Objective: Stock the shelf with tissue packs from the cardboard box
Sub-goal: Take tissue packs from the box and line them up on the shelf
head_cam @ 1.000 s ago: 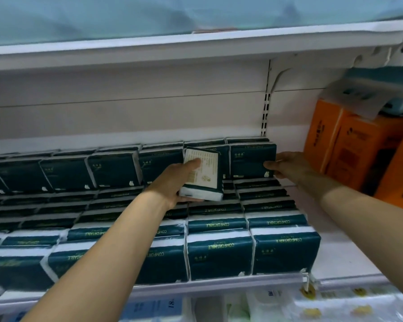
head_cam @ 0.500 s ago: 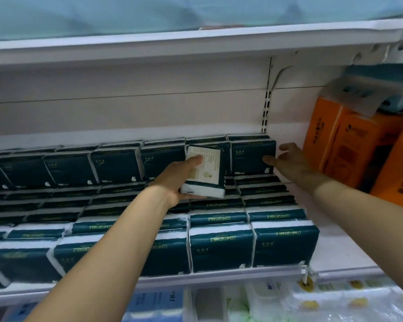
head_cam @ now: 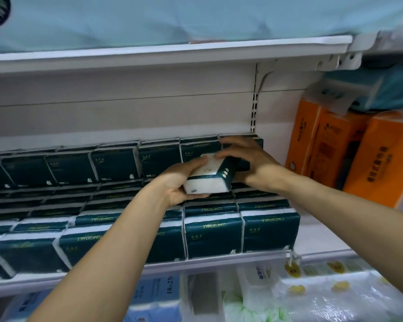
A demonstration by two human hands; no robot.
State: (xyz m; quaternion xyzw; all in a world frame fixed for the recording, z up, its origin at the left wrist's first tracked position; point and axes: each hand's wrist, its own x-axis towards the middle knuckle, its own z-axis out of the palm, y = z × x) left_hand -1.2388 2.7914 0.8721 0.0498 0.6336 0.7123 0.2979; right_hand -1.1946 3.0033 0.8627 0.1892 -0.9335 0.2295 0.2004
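Hands: left hand (head_cam: 179, 182) grips the near end of a dark green and white plastic-wrapped tissue pack (head_cam: 209, 176), thumb on top, fingers curled beneath; right hand (head_cam: 247, 161) reaches over its far end, fingers curved onto the top at 1 o'clock, seemingly gripping it too.
Pack location: held in the air over the rear right rows, just in front of the standing back row of matching dark green packs (head_cam: 116, 163), its white end toward the camera.
Shelf: white metal shelf (head_cam: 219, 263) carries flat rows of the same packs from 9 o'clock to centre; orange tissue boxes (head_cam: 323, 147) stand at 3 o'clock.
Source box: cardboard box is not in view.
Step in hand: seating this pack in the rear right stack, by my reading.
Next move calls for: turning it to match its neighbours, then pressing it in snug and square.
Change from earlier: half a second ago the left hand alone held the pack, more upright, while the right hand touched the back-row pack at 2 o'clock; now both hands hold it and it lies tilted flatter.
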